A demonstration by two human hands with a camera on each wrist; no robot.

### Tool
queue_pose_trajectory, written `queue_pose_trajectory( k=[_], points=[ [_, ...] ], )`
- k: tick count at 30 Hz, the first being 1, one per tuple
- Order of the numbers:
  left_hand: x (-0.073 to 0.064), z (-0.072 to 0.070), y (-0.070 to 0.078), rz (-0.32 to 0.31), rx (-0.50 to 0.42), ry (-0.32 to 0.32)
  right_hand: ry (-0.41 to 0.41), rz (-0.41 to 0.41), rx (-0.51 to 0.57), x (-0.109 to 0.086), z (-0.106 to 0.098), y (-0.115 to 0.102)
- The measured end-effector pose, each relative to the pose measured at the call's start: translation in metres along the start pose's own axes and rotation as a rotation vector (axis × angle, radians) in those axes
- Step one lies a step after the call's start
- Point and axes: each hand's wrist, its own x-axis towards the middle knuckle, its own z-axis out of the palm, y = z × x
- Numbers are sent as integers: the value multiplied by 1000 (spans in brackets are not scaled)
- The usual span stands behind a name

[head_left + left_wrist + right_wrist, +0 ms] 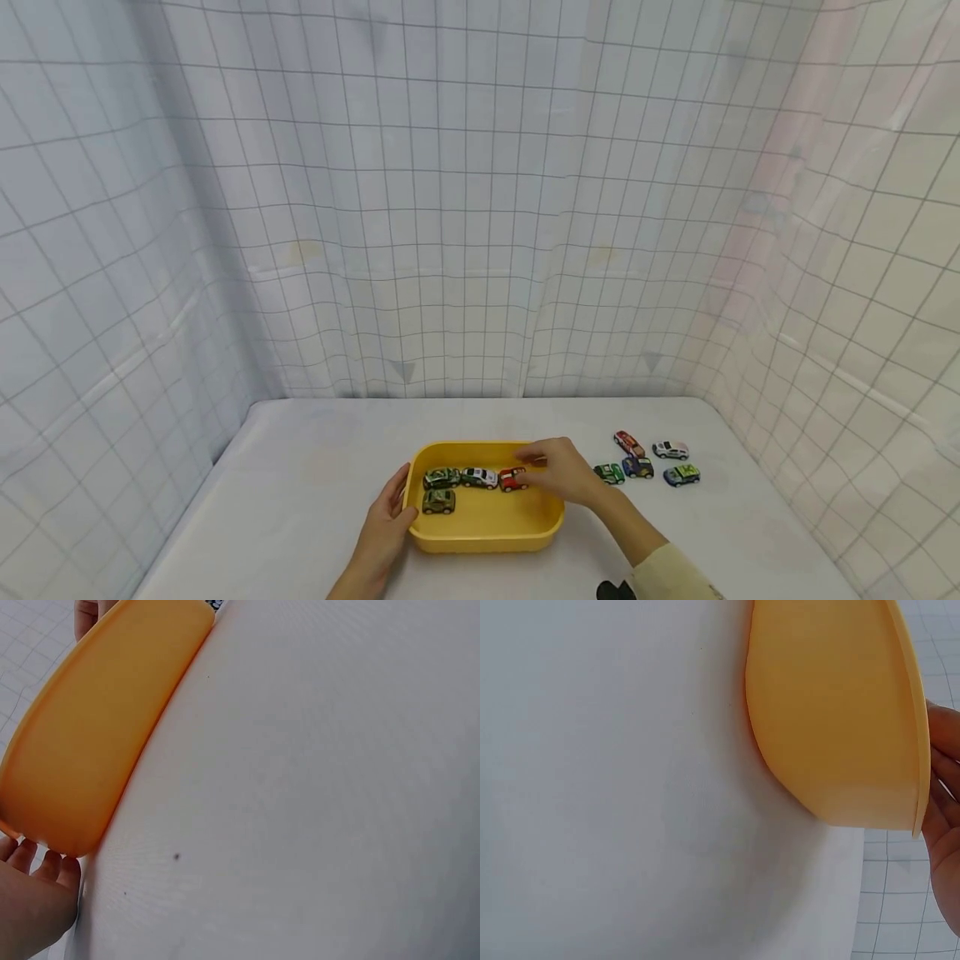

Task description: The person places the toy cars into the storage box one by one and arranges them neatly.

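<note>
A yellow plastic tray [480, 543] rests on the white table. My left hand [385, 525] grips its left end, thumb over the rim and fingers along the outer wall. Inside, a red toy car [510, 479] is at the right end of a row with a white-and-black toy car [480, 477] and a green camouflage toy car [442, 478]. Another camouflage toy car [438, 502] sits below that row. My right hand [558, 473] reaches over the tray's right side, one fingertip at the red car and another finger spread apart above it. The tray wall hides those fingertips in the right wrist view.
Right of the tray, several toy cars lie on the table: a green one [609, 473], a dark blue one [638, 467], a red-orange one [628, 443], a white one [671, 450] and a blue-and-yellow-green one [682, 475]. Gridded white curtains [480, 250] enclose the table's back and sides.
</note>
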Motion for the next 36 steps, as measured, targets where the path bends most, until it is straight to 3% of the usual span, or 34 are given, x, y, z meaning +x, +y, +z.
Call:
queue_pose_trajectory(
  k=[8,21,36],
  points=[
    [1,-1,1,-13,-9,-4,55,1,5,-9,-13,8],
    [0,-3,2,-16,-45,-11,120,88,19,-24,-32,24],
    [0,-1,1,-27,-49,-18,228,185,-52,-67,-77,71]
  ],
)
